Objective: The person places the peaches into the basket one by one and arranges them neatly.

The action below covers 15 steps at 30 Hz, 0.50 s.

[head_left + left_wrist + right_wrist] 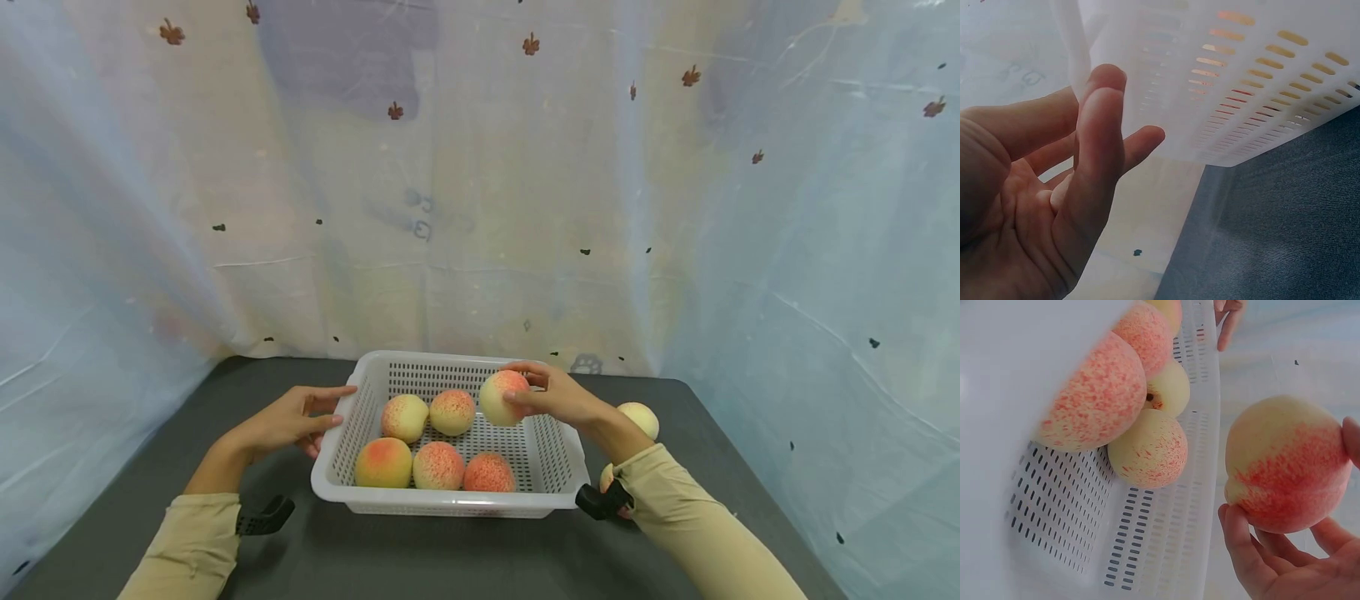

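The right hand [558, 396] is holding a peach [501, 398] tight over the white basket [450, 498], where five more peaches [438, 465] are sitting; the left hand [288, 421], fingers apart, is touching its edge

L grip [288, 421] poss. pinching, R grip [553, 395] def. curled.

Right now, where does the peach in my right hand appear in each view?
Head: peach, just right of centre, lower half, in the right hand.
Left wrist: I can't make it out.
Right wrist: peach, right side, in the hand.
Shared landmark: the white basket.
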Each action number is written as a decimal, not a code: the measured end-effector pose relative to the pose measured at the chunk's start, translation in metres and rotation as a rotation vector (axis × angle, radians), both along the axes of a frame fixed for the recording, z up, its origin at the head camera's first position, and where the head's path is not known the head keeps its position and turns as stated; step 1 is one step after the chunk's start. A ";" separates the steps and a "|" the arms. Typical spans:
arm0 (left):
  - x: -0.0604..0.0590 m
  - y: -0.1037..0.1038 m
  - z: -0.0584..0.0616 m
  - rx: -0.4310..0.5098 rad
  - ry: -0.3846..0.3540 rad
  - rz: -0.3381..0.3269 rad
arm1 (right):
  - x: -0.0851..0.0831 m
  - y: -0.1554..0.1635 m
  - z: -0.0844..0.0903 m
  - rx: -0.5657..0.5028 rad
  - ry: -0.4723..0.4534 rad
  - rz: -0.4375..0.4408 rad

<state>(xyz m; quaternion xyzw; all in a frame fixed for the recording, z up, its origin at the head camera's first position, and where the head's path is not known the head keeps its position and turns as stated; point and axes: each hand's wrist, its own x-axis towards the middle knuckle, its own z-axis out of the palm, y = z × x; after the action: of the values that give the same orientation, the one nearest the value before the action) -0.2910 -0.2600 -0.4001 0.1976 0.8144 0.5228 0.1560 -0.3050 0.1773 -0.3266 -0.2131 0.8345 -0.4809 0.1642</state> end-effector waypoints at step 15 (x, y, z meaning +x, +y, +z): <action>0.003 0.001 0.002 0.009 -0.003 0.002 | -0.034 -0.023 0.005 0.071 -0.063 0.047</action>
<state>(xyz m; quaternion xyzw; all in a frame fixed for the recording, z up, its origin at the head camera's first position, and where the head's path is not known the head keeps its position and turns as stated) -0.2878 -0.2585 -0.3980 0.1969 0.8119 0.5271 0.1558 -0.3390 0.1542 -0.3212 -0.2114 0.8404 -0.4533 0.2088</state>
